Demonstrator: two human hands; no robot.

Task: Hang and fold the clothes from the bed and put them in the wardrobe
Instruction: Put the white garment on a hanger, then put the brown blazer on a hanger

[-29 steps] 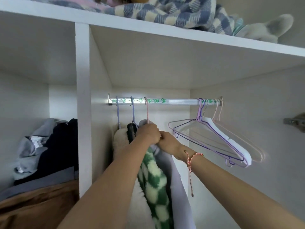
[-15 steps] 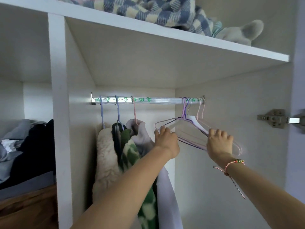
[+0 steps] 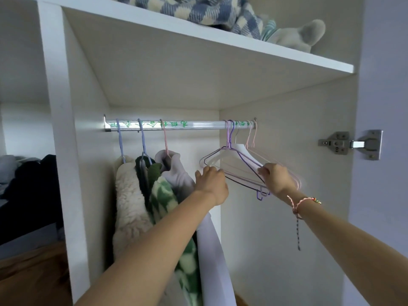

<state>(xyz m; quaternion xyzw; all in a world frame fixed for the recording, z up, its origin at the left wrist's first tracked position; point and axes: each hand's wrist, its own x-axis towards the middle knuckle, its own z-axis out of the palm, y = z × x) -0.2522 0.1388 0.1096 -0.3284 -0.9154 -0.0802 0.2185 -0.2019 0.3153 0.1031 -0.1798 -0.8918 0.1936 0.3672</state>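
Observation:
Three garments hang at the left of the wardrobe rail [image 3: 194,124]: a cream fleece [image 3: 130,195], a green-and-white checked one [image 3: 163,195] and a pale lilac one [image 3: 178,173]. A bunch of empty hangers [image 3: 238,162], purple, pink and white, hangs at the rail's right end. My left hand [image 3: 210,184] has its fingers curled on the left tips of the empty hangers. My right hand [image 3: 276,177] grips their right arms. The hangers look blurred with motion.
The shelf above [image 3: 242,43] carries a blue checked blanket [image 3: 198,9] and a grey plush toy [image 3: 298,34]. A white divider [image 3: 59,129] separates a left compartment with piled dark and grey clothes [image 3: 26,173]. A door hinge [image 3: 351,144] sits on the right wall.
My left hand has left the hung lilac garment and moved right to the empty hangers. My right hand went from that garment to the hangers' right side.

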